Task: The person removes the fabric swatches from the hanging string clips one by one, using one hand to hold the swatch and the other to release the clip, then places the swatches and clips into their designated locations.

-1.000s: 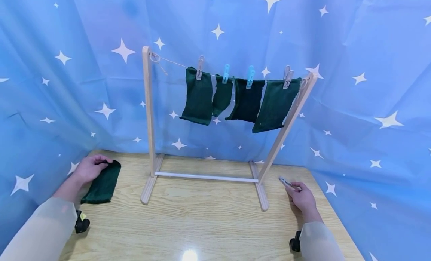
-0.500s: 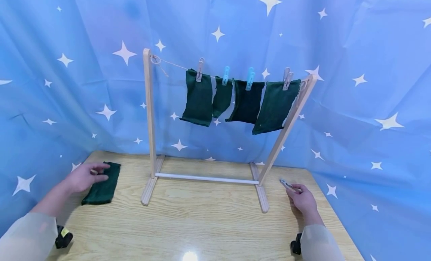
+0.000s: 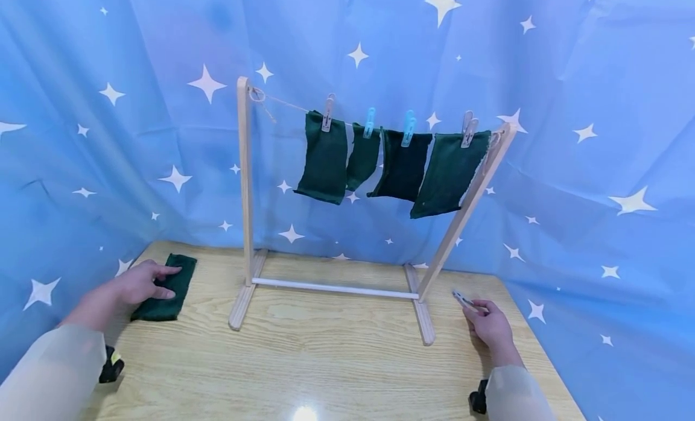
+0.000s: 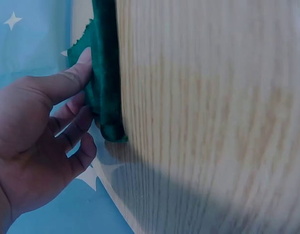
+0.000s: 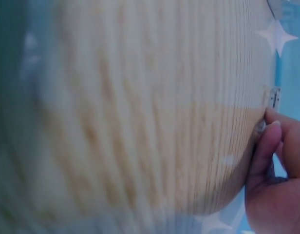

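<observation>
My left hand rests over a dark green cloth at the table's left side, thumb and index finger spread apart on it. In the left wrist view the thumb touches the green cloth, while the other fingers bend loosely beside its edge. On the right, my right hand pinches a pale clothespin between thumb and fingers, low by the table. Most of that clothespin is hidden by the fingers in the right wrist view, where its tip shows.
A wooden drying rack stands mid-table, with a string between its posts. Several green cloths hang from it by clothespins. A white bar joins the feet. Behind hangs a blue star-patterned curtain.
My left hand has let go of the cloth's far corner, drawn back, and settled with spread fingers on the cloth, which has shifted slightly backward. The right hand stays put with its clothespin.
</observation>
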The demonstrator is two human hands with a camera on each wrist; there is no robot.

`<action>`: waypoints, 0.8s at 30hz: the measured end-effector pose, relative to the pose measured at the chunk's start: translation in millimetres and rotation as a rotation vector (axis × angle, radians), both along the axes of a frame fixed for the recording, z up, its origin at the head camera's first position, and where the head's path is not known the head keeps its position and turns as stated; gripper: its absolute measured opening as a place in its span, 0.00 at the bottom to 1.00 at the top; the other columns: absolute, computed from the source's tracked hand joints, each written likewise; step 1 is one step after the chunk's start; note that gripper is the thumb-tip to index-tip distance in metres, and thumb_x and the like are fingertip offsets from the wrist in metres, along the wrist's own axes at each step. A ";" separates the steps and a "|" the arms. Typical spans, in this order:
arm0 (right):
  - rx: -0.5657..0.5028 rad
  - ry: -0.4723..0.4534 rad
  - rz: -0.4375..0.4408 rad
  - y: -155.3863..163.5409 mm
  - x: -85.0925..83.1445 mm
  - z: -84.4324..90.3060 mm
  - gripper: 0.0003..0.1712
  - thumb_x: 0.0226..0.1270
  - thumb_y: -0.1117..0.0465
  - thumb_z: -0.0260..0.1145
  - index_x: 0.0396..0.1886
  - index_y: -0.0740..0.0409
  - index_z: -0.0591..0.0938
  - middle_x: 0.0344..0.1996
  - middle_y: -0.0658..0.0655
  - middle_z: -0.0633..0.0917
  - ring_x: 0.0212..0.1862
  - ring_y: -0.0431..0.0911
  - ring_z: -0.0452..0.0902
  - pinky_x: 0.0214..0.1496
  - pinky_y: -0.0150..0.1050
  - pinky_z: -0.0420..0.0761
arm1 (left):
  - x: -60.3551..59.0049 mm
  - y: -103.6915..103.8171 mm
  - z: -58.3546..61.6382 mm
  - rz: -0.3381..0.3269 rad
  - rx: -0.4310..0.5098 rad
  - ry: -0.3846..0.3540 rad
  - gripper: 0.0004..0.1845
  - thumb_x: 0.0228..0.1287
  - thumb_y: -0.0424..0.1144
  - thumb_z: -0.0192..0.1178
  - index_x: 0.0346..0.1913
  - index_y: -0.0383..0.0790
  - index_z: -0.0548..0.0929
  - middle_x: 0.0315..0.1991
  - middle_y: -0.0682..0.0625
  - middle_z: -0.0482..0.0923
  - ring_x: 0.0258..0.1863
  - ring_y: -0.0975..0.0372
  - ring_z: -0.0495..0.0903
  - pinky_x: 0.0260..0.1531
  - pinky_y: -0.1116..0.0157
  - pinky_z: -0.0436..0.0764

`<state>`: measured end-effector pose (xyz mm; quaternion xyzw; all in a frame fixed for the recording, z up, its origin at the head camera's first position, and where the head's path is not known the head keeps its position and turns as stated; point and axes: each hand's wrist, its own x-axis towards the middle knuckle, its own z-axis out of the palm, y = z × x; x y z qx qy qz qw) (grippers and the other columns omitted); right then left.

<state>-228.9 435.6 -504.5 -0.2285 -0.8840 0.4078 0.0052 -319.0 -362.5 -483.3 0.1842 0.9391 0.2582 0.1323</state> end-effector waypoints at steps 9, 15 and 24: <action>-0.007 -0.012 -0.007 -0.4 1.0 -0.3 0.33 0.86 0.50 0.62 0.79 0.65 0.68 0.38 0.54 0.81 0.35 0.44 0.78 0.35 0.35 0.85 | -2.4 2.6 4.2 -0.005 0.013 -0.044 0.40 0.72 0.34 0.73 0.78 0.20 0.67 0.33 0.45 0.71 0.30 0.57 0.65 0.38 0.63 0.71; -0.019 -0.010 0.000 -0.4 0.8 -1.1 0.34 0.86 0.50 0.62 0.79 0.65 0.68 0.38 0.55 0.81 0.35 0.44 0.78 0.34 0.35 0.85 | -5.4 1.7 8.1 -0.019 -0.050 -0.018 0.40 0.67 0.34 0.77 0.75 0.20 0.72 0.61 0.12 0.73 0.59 0.23 0.77 0.55 0.42 0.87; -0.024 0.001 -0.019 4.6 0.4 -4.3 0.35 0.85 0.49 0.63 0.79 0.65 0.68 0.38 0.55 0.81 0.35 0.44 0.78 0.34 0.35 0.85 | -7.8 4.8 10.4 0.018 -0.043 -0.064 0.41 0.67 0.35 0.77 0.76 0.22 0.70 0.64 0.09 0.70 0.66 0.19 0.70 0.61 0.35 0.82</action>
